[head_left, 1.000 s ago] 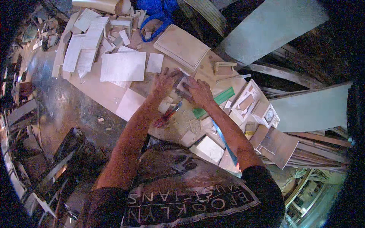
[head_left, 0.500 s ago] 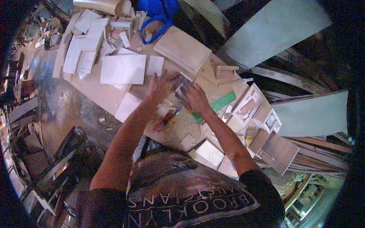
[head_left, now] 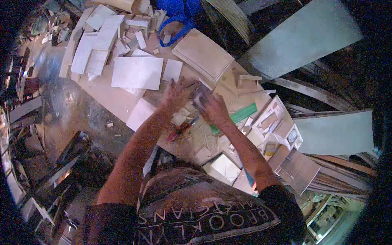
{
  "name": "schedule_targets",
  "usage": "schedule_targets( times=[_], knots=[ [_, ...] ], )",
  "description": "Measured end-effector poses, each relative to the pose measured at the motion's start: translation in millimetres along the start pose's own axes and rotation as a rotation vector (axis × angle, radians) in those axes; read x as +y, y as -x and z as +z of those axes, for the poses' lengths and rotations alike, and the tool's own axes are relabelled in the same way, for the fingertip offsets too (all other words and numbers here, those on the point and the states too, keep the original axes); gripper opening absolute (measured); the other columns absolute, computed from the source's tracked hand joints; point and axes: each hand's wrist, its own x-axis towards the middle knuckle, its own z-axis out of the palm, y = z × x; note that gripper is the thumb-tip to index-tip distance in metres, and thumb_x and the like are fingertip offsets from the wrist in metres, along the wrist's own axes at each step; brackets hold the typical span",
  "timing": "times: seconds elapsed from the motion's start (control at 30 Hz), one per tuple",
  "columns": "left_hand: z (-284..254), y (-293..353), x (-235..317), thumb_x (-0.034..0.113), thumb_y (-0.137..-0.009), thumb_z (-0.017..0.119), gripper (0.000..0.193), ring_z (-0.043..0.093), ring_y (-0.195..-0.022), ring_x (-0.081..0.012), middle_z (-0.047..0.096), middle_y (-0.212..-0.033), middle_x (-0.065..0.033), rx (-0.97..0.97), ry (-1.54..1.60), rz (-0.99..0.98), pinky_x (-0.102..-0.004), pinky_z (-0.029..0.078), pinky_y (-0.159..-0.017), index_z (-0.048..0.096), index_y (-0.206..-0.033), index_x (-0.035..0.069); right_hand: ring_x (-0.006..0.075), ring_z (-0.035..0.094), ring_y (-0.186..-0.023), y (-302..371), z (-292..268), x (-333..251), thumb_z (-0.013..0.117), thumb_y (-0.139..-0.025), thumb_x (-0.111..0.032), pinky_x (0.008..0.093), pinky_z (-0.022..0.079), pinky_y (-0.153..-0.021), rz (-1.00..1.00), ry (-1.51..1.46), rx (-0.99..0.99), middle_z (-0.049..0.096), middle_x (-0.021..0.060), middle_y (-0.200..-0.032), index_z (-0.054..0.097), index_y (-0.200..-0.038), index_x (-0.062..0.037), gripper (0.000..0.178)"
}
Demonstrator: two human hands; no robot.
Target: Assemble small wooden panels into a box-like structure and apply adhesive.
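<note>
Over the middle of a cluttered workbench [head_left: 102, 96], my two hands work close together. My left hand [head_left: 174, 97] lies palm down with its fingers spread, thumb side toward a small board between the hands. My right hand [head_left: 214, 109] is closed over a small greyish piece [head_left: 199, 98], blurred and mostly covered by the fingers, so its kind is unclear. Just below the hands, near my left wrist, lies a red-handled tool [head_left: 179, 131] with a dark tip. A green strip [head_left: 245, 113] rests beside my right forearm.
Pale sheets [head_left: 137, 73] and stacked board pieces [head_left: 96, 45] cover the left part of the bench. A framed wooden panel [head_left: 203, 55] lies beyond my hands, near a blue bag [head_left: 179, 10]. Wooden frames [head_left: 271, 118] and a brown board [head_left: 300, 169] crowd the right edge.
My right hand has shifted slightly, still over the greyish piece. The left hand stays beside it with fingers spread. The whole view has moved a little, so the bench appears shifted right.
</note>
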Motion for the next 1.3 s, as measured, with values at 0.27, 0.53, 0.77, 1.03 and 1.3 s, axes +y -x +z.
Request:
schedule_targets(
  times=[0.27,0.53,0.77,1.03,1.3],
  knots=[
    [17,-4,-4,0.027,-0.089,0.052,0.059,0.046,-0.13,-0.0304,0.05,-0.141,-0.0031,0.161,0.066,-0.13,-0.0592,0.035,-0.103,0.036,-0.146,0.026,0.0382,0.057,-0.1,-28,-30,-11,0.059,-0.085,-0.021,0.0555,0.041,-0.087,0.129,-0.035,-0.342,0.059,0.0191,-0.114,0.061,-0.111,-0.0029,0.032],
    [27,-2,-4,0.026,-0.087,0.053,0.058,0.049,-0.126,-0.028,0.058,-0.13,-0.0073,0.233,0.001,-0.081,-0.0539,0.037,-0.103,0.041,-0.143,0.019,0.0413,0.054,-0.108,-17,-17,2,0.058,-0.085,-0.022,0.0597,0.037,-0.094,0.138,-0.004,-0.367,0.052,0.017,-0.131,0.061,-0.116,-0.0042,0.036],
    [12,-4,0,0.024,-0.089,0.051,0.057,0.05,-0.125,-0.0272,0.057,-0.131,-0.0056,0.201,0.017,-0.119,-0.0537,0.038,-0.102,0.039,-0.144,0.017,0.0372,0.049,-0.109,-22,-7,1,0.066,-0.08,-0.027,0.0551,0.041,-0.086,0.148,-0.065,-0.182,0.049,0.0143,-0.133,0.06,-0.119,-0.0062,0.044],
    [14,1,5,0.027,-0.09,0.05,0.062,0.046,-0.13,-0.0298,0.051,-0.138,-0.008,-0.045,0.052,-0.095,-0.0558,0.033,-0.106,0.032,-0.148,0.016,0.0392,0.048,-0.109,-20,-12,-7,0.06,-0.084,-0.029,0.0568,0.038,-0.092,0.017,0.175,-0.084,0.047,0.0148,-0.136,0.061,-0.121,-0.0078,0.043],
    [20,-3,-6,0.026,-0.085,0.056,0.068,0.046,-0.129,-0.0268,0.056,-0.133,-0.0089,0.034,0.079,-0.058,-0.0551,0.032,-0.107,0.032,-0.148,0.017,0.0403,0.048,-0.112,-29,-18,-7,0.062,-0.082,-0.023,0.0585,0.038,-0.094,0.123,0.03,-0.262,0.051,0.0139,-0.132,0.063,-0.113,-0.0028,0.037]
  ],
)
